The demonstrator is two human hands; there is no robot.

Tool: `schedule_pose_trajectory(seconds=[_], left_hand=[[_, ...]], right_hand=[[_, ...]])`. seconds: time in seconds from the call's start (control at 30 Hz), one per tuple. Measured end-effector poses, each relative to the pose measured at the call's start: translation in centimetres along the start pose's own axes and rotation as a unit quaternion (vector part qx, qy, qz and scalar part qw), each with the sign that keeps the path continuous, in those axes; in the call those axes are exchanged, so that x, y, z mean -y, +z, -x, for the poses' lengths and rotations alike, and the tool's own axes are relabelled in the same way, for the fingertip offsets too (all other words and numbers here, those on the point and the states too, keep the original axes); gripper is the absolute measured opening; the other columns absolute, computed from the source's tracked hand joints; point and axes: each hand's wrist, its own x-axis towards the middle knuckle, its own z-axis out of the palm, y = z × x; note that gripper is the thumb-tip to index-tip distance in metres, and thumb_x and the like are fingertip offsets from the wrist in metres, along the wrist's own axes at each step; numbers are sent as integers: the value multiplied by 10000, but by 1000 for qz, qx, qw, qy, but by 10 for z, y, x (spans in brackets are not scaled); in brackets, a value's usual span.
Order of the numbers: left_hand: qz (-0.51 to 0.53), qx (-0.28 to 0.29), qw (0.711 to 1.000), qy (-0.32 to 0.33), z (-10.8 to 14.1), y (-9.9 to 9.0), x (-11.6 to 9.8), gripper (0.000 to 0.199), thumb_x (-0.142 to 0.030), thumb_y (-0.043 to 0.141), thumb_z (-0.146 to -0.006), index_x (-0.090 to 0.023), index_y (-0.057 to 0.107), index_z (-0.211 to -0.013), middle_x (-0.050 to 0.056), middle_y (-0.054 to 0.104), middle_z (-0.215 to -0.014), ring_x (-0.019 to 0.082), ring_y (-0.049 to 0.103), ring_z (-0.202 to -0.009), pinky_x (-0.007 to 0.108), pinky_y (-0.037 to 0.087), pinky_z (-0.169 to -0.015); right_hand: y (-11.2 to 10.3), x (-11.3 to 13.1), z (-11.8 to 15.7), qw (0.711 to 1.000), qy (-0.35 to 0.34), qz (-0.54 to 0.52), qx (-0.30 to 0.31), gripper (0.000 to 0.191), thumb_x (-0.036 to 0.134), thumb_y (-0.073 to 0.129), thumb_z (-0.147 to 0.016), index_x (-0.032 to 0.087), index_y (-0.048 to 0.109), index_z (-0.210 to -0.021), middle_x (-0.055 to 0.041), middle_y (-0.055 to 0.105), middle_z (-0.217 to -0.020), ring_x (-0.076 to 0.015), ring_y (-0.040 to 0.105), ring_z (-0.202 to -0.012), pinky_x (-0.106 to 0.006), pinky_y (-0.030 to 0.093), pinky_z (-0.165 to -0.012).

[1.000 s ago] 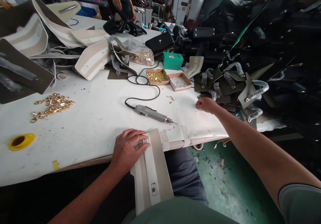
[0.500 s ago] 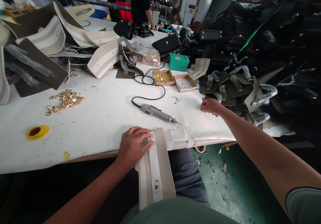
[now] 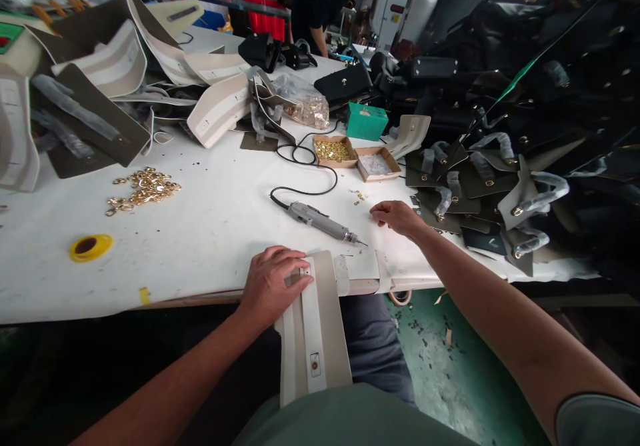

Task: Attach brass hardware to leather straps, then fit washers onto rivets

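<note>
My left hand [image 3: 274, 281] grips the upper end of a beige bag flap [image 3: 327, 326], its thumb lying along a pale strip with a small metal fitting near the bottom. The flap leans from the table edge down onto my lap. Just above the table, my right hand [image 3: 397, 218] is closed in a pinch; whatever its fingertips hold is too small to make out. Left of that hand lies a grey electric screwdriver [image 3: 324, 223], its bit pointing right. A few small gold fittings [image 3: 359, 197] are scattered behind the right fingertips.
Cardboard trays of gold fittings [image 3: 334, 151] and clear pieces [image 3: 375, 164] stand beyond the screwdriver. Gold clasps [image 3: 145, 187] and a yellow tape roll [image 3: 91, 247] lie left. Bag panels [image 3: 220, 109] pile behind; dark flaps with wrapped handles [image 3: 480, 186] crowd the right. A person stands across the table.
My right hand has moved left, away from the dark flaps and nearer the screwdriver and loose fittings. My left hand keeps its grip on the flap. The view has shifted slightly.
</note>
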Motion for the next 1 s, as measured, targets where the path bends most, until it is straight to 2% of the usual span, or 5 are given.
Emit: schedule_pose_trajectory(seconds=[0.3, 0.53, 0.67, 1.0], left_hand=[[9, -2, 1000, -4, 1, -1, -1, 157, -331, 745, -815, -319, 750, -972, -42, 746, -1171, 288, 562, -1203, 481, 397, -1011], [9, 0, 1000, -3, 1, -2, -2, 152, -326, 747, -817, -315, 752, -969, -37, 747, -1167, 288, 561, -1200, 484, 393, -1009], [7, -3, 1000, -1, 1, -1, 0, 156, -337, 743, -822, -318, 751, -977, -38, 743, -1177, 285, 557, -1205, 483, 389, -1012], [6, -2, 1000, -2, 2, 0, -1, 152, -336, 737, -824, -322, 748, -975, -40, 744, -1173, 281, 560, -1202, 478, 390, -1012]], right_hand=[[9, 8, 0, 1000, 14, 12, -6, 170, 316, 671, -791, 175, 753, -838, 26, 608, -578, -96, 446, -523, -230, 345, -507], [9, 8, -3, 998, 48, -44, -18, 188, 289, 659, -822, 154, 731, -931, -9, 630, -627, -105, 526, -560, -202, 391, -480], [10, 2, -7, 997, 51, -61, -18, 160, 285, 673, -814, 156, 728, -891, 9, 589, -579, -91, 477, -511, -201, 383, -457], [14, 2, -5, 999, 38, -5, -32, 176, 299, 672, -771, 174, 752, -867, 20, 601, -565, -105, 494, -520, -223, 400, -496]])
